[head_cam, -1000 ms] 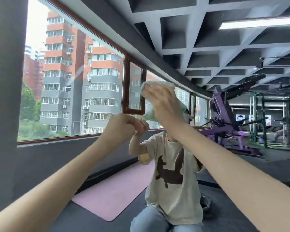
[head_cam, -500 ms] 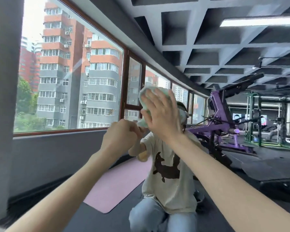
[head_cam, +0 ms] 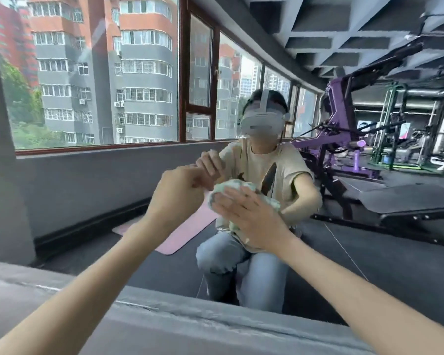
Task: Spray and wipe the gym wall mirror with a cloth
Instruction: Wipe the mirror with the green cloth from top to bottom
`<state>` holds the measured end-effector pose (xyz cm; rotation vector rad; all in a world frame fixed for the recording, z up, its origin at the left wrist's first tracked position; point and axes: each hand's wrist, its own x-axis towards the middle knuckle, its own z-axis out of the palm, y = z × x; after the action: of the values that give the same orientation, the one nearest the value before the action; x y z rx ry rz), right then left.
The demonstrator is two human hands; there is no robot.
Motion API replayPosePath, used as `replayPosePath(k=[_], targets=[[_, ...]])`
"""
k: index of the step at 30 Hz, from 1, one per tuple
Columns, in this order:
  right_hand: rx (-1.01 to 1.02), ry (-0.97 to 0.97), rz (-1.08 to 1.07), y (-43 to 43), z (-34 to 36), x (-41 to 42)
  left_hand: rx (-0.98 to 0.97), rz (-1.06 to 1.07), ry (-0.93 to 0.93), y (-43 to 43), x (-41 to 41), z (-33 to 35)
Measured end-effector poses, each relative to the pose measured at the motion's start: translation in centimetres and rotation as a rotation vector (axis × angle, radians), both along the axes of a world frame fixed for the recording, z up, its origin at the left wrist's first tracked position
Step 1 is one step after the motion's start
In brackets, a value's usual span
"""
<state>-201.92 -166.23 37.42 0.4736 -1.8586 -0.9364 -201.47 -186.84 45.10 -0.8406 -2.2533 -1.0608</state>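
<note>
Right hand point(head_cam: 251, 221) is flat with the fingers spread, palm pressing a pale green cloth point(head_cam: 231, 187) against the mirror point(head_cam: 87, 180). The cloth is bunched up under the fingers and sits roughly mid-frame, with bits of it poking out above and to the right of the hand. Just to its left, the left hand point(head_cam: 177, 196) is curled into a fist, knuckles right up at the glass and touching its own reflection. Honestly can't tell if there's anything inside that fist. Both forearms reach in from the near bottom corners.

In the glass you get the reflected person point(head_cam: 267, 160) kneeling, in a beige tee and jeans, with a grey headset over the eyes. Along the near bottom edge runs a grey ledge point(head_cam: 164, 324). Also in the reflection: a pink mat point(head_cam: 180, 234) on the dark floor to the left, a row of big windows point(head_cam: 100, 73) with red-and-grey apartment blocks outside, and on the far right a purple gym machine point(head_cam: 338, 119) with more racks behind it.
</note>
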Motion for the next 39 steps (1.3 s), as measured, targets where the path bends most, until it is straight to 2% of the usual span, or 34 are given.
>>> replayPosePath(k=[2, 3, 6, 7, 8, 12, 15, 19, 21, 23, 25, 27, 29, 31, 33, 37, 39], targets=[[0.059, 0.038, 0.081, 1.0, 3.2, 0.3, -0.063, 0.024, -0.012, -0.6, -0.1, -1.9], [-0.018, 0.107, 0.11, 1.3, 5.7, 0.1, -0.08, 0.039, -0.031, -0.9, -0.5, -2.4], [-0.557, 0.316, 0.15, 0.0, 11.8, -1.5, -0.029, 0.076, -0.048, -1.2, -1.9, -3.1], [-0.67, 0.383, 0.175, -1.2, 11.8, -2.2, -0.016, 0.085, -0.039, -1.0, -1.9, -3.2], [-0.685, 0.401, 0.187, -2.2, 10.2, -3.0, -0.013, 0.09, -0.039, -0.8, -1.8, -3.5], [-0.306, 0.221, 0.136, -4.2, -3.3, -3.5, -0.045, 0.117, -0.104, 0.4, -1.2, -4.7], [-0.274, -0.04, 0.139, -3.3, -11.4, -2.0, -0.049, 0.08, -0.154, 0.8, -0.7, -6.0], [0.058, -0.392, -0.124, -1.9, -20.6, 0.7, -0.081, 0.044, -0.189, 0.0, -0.5, -7.8], [0.218, -0.553, -0.25, -0.4, -22.4, 1.7, -0.077, 0.063, -0.206, -1.0, -0.8, -8.5], [0.288, -0.572, -0.244, 0.2, -21.5, 1.6, -0.085, 0.081, -0.21, -1.7, -1.2, -8.7], [0.235, -0.49, -0.063, -0.1, -18.9, 0.4, -0.09, 0.101, -0.225, -2.1, -1.6, -8.7], [0.063, -0.262, 0.068, -1.3, -12.9, -0.8, -0.085, 0.117, -0.225, -2.0, -1.9, -8.5], [-0.068, -0.031, 0.098, -2.3, -6.7, -2.0, -0.069, 0.128, -0.22, -1.7, -2.1, -8.4], [-0.174, 0.058, 0.089, -3.3, -4.2, -2.7, -0.04, 0.133, -0.224, -1.6, -2.2, -8.5], [-0.196, 0.029, 0.101, -3.7, -6.6, -2.7, -0.044, 0.133, -0.225, -1.9, -2.1, -9.2], [0.012, -0.257, 0.051, -2.6, -15.7, -0.9, -0.102, 0.108, -0.239, -3.2, -2.0, -10.4], [0.177, -0.378, -0.088, -1.7, -18.2, 0.7, -0.102, 0.107, -0.261, -3.7, -1.9, -10.8]])
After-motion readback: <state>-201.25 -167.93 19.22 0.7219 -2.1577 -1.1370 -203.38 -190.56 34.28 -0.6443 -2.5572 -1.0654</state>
